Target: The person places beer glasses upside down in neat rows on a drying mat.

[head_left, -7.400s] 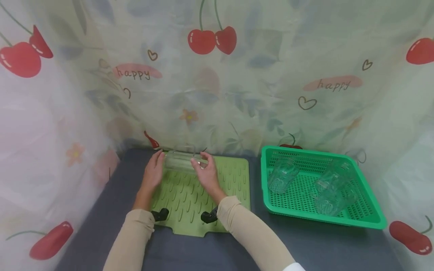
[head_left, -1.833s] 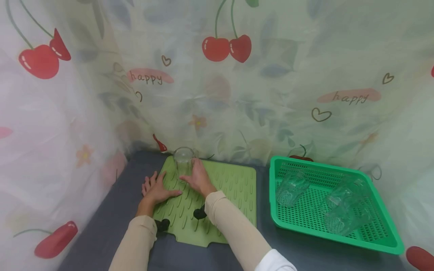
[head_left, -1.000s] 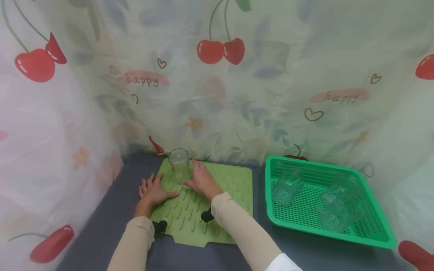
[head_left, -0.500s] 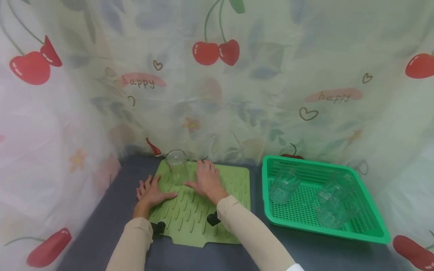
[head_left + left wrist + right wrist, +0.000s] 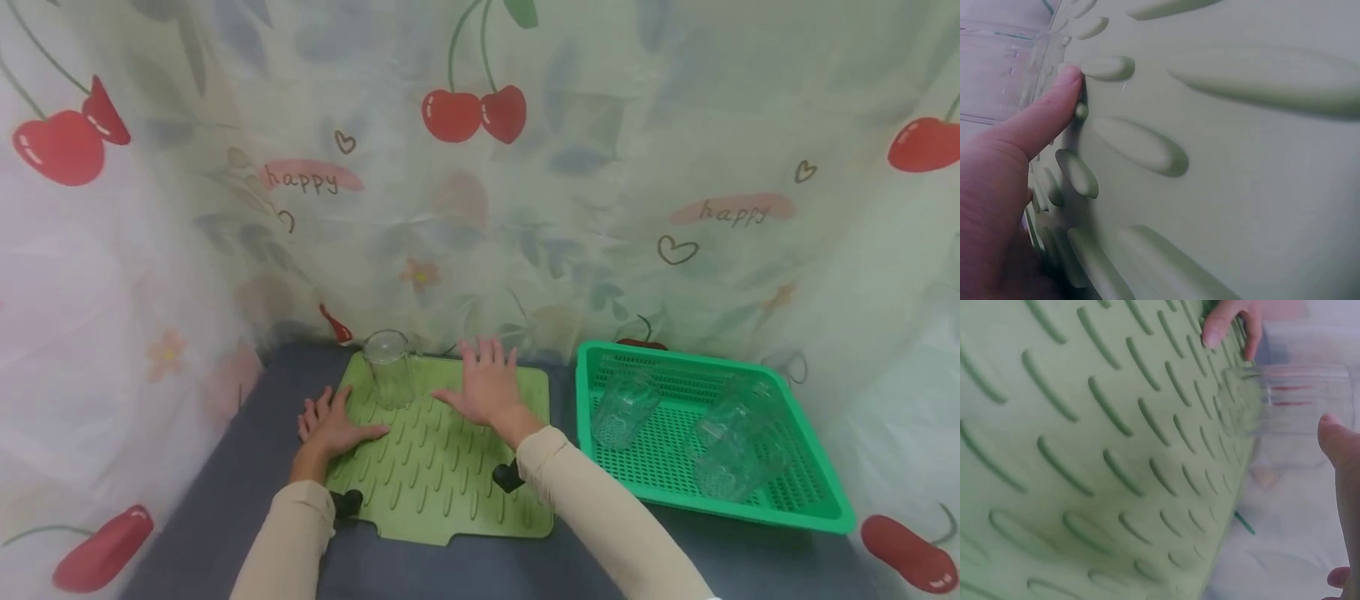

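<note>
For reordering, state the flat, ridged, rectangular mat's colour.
The mat is light olive green, best seen in the head view.

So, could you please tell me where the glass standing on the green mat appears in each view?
Head: the glass is left of centre, below the middle.
Left wrist: the glass is at upper left, cut off by the edge.
Right wrist: the glass is at upper right, appearing sideways.
Shared landmark: the ridged green mat.
</note>
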Tool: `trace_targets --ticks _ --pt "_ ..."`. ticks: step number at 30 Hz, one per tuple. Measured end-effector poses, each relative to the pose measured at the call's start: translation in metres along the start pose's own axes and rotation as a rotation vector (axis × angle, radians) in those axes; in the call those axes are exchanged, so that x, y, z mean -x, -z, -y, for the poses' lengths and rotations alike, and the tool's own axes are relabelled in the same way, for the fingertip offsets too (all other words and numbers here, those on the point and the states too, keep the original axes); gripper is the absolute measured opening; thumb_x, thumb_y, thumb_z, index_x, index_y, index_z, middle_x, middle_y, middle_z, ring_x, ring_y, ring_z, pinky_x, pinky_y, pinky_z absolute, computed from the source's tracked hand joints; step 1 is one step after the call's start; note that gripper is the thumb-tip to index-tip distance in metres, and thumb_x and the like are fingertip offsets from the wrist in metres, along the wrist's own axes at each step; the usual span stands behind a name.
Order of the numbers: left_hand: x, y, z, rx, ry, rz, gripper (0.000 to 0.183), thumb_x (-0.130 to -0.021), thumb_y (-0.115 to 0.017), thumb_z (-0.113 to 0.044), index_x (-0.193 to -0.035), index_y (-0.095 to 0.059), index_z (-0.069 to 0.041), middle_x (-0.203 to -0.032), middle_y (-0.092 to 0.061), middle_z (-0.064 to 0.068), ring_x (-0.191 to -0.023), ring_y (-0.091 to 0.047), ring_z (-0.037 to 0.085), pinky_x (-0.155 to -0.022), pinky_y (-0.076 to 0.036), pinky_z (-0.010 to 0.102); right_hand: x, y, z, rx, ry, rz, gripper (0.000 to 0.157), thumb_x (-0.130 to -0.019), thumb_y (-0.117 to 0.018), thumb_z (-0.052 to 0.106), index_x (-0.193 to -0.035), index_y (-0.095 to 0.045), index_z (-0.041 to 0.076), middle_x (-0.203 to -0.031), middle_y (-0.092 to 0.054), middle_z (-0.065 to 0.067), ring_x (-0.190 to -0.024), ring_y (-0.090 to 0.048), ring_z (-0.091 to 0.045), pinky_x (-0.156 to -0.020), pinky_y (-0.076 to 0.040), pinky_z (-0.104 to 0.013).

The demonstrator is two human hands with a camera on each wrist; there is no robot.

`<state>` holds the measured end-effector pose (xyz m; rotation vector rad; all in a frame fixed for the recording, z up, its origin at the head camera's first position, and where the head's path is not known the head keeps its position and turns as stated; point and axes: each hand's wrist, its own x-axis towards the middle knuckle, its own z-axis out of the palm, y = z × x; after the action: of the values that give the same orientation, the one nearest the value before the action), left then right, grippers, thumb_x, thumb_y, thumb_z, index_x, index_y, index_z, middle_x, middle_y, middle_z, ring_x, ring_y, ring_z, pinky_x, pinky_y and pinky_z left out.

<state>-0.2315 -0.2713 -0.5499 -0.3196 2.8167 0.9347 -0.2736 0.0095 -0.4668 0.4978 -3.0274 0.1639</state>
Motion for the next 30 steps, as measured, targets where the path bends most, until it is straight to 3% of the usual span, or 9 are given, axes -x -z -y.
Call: trace_targets --ticks 10,23,30 --pt "0.003 0.002 -0.003 -0.012 -0.011 0.031 0.12 -0.078 -0.078 -0.064 -0.165 -0.013 -0.012 -0.169 0.004 0.029 -0.152 0.014 0.059 -0.119 0.004 0.076 0.02 0.018 -0.022 0.033 0.031 0.018 0.108 -0.086 -0.041 0.089 -0.166 -0.008 0.024 -0.172 -0.011 -0.016 -0.159 -0.008 -0.044 -0.125 -0.013 -0.068" --pt "0.005 0.004 -0.003 -0.007 -0.018 0.035 0.121 -0.079 -0.078 -0.065 -0.165 -0.013 -0.011 -0.168 0.005 0.031 -0.151 0.015 0.06 -0.118 0.005 0.077 0.043 0.037 -0.065 0.003 0.05 -0.009 0.106 -0.088 -0.04 0.087 -0.166 -0.007 0.025 -0.174 -0.001 -0.012 -0.16 0.002 -0.044 -0.125 -0.007 -0.07" --pt "0.0 0.0 0.003 0.026 -0.056 0.015 0.13 -0.072 -0.076 -0.076 -0.165 -0.012 -0.01 -0.168 0.006 0.032 -0.15 0.018 0.06 -0.116 0.01 0.078 0.06 0.044 -0.093 -0.022 0.051 -0.033 0.103 -0.09 -0.049 0.08 -0.166 -0.012 0.021 -0.173 -0.006 -0.014 -0.159 0.0 -0.046 -0.124 -0.008 -0.071"
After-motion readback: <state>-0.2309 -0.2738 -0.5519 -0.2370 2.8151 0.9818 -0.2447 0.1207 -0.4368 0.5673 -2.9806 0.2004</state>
